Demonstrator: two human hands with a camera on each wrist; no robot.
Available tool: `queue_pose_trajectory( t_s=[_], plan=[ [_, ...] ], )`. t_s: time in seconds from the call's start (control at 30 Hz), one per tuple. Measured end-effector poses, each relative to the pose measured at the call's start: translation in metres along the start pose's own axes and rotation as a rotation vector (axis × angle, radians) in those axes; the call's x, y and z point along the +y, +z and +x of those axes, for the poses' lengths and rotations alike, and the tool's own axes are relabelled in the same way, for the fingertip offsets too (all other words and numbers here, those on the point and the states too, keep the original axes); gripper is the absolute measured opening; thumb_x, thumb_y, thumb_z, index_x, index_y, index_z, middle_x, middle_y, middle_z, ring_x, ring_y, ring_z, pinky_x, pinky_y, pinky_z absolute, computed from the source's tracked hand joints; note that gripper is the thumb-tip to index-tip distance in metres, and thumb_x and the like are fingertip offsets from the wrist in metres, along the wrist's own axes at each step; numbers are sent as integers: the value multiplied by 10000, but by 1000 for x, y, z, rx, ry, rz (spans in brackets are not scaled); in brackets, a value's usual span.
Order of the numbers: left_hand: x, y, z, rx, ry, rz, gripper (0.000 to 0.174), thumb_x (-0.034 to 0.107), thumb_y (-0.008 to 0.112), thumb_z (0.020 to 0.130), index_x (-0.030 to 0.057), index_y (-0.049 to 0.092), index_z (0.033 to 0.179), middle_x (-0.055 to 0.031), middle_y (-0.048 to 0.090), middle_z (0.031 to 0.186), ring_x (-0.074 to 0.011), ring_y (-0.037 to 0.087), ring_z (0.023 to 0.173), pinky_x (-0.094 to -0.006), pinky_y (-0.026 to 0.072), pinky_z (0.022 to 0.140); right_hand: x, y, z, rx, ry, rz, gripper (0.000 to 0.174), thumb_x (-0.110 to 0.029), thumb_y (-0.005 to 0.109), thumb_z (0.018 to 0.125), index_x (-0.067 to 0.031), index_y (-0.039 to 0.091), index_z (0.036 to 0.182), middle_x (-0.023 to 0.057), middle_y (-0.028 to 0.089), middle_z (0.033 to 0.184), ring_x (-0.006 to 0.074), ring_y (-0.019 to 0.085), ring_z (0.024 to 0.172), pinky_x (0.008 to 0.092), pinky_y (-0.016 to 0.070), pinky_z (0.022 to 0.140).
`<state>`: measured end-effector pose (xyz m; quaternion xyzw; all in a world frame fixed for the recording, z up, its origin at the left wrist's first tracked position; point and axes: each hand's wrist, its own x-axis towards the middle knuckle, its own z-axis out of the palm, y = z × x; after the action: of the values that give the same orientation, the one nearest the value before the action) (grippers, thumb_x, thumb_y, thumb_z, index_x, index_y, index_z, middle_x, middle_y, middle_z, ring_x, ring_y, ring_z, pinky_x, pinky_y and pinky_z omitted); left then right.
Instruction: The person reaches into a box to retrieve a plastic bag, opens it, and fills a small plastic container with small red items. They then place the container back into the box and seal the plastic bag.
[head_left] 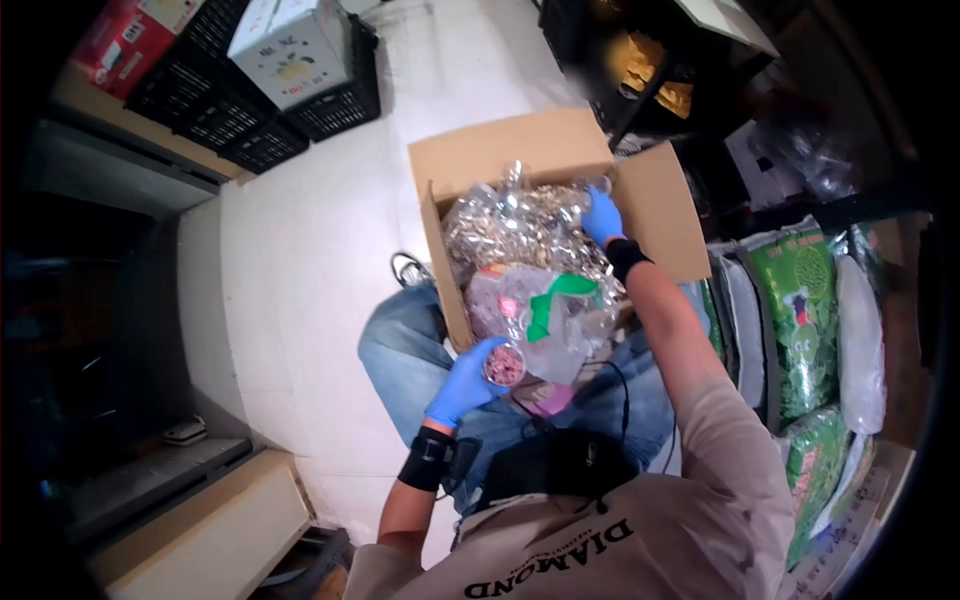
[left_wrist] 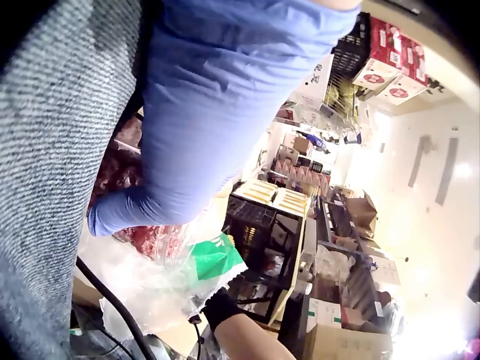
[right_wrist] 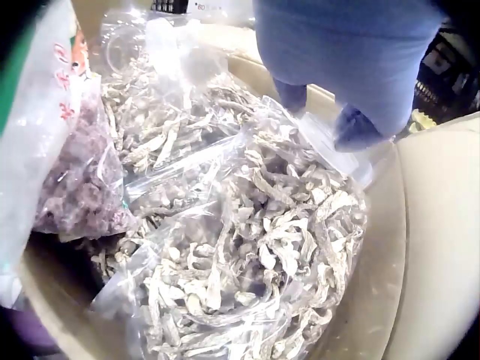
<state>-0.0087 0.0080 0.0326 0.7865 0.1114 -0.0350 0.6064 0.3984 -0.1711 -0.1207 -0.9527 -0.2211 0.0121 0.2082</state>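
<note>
My left hand, in a blue glove, holds a small round tub of pinkish-red dried pieces above my lap. At the far right of an open cardboard box, my blue-gloved right hand pinches a clear plastic lid between thumb and fingers. Beneath that hand lie clear bags of pale dried mushroom-like strips. Nearer my body, a clear bag of purplish-pink pieces rests in the box, with a green-printed plastic bag over it.
Clear plastic containers lie on the strips at the box's far side. Green printed bags stand to the right. Black crates with a white carton sit at far left. A black cable crosses my lap.
</note>
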Motion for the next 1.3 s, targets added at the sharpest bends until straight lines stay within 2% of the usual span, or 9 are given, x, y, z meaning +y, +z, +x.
queue_pose_trajectory(
  t_s=[0.27,0.5,0.6,0.87,1.0,1.03,1.1,1.2,1.3],
  plan=[
    [-2,1,-5,-19,32,65,741,68,850,610,71,534,1281,-157,663,1149,-309,660,1084,-385,530,947,-30,-32,-13,-109,80,-187,913,-405,831,684,-123,412,1445,181,479,1386,392,526,1223,486,479,1004],
    [8,-2,-6,-14,28,167,690,106,860,666,60,540,1275,-150,663,1160,-276,660,1089,-365,521,952,-5,6,-6,52,17,-158,303,-92,617,814,-63,650,1114,211,642,1137,384,637,1040,473,522,899],
    [6,-1,-5,-32,12,136,713,112,870,670,62,530,1294,-143,665,1171,-252,663,1090,-357,524,953,15,38,9,28,87,-195,161,-145,643,796,-76,683,936,179,673,981,361,649,960,487,518,818],
    [1,0,-1,-72,-25,134,733,106,875,651,57,543,1303,-137,671,1170,-248,661,1089,-359,519,965,9,20,-2,241,48,88,131,-163,680,772,-46,710,824,209,654,869,401,634,850,489,508,762],
    [-13,3,-7,-34,13,127,719,123,873,647,45,558,1289,-102,668,1154,-201,635,1090,-351,505,976,-18,-26,-22,58,99,959,152,-167,740,836,-47,655,796,5,626,724,118,553,675,317,488,663],
    [-4,4,-6,-24,24,133,715,134,881,649,40,566,1283,-81,666,1159,-180,623,1094,-346,496,991,-25,-64,-34,-160,82,965,138,-152,759,840,-44,678,868,-10,647,797,103,575,749,286,496,714],
    [-6,7,-8,-5,53,44,703,149,892,656,29,571,1270,-70,664,1158,-166,618,1089,-343,497,987,-58,-130,-80,-73,51,1247,276,-171,821,799,-35,699,1006,18,663,985,129,611,944,288,502,851],
    [9,10,-10,-29,33,38,670,107,883,654,20,570,1240,-79,652,1151,-173,623,1061,-338,507,970,-86,-229,-135,-165,-94,1067,185,-171,812,796,-30,745,895,163,510,1444,224,496,1296,344,423,1032],
    [19,15,-13,-32,47,83,679,63,871,651,13,556,1251,-97,644,1150,-180,621,1069,-341,506,973,-96,-273,-171,-237,-141,1108,140,-138,787,826,-40,747,917,180,599,1351,248,367,1440,342,385,1092]
  ],
)
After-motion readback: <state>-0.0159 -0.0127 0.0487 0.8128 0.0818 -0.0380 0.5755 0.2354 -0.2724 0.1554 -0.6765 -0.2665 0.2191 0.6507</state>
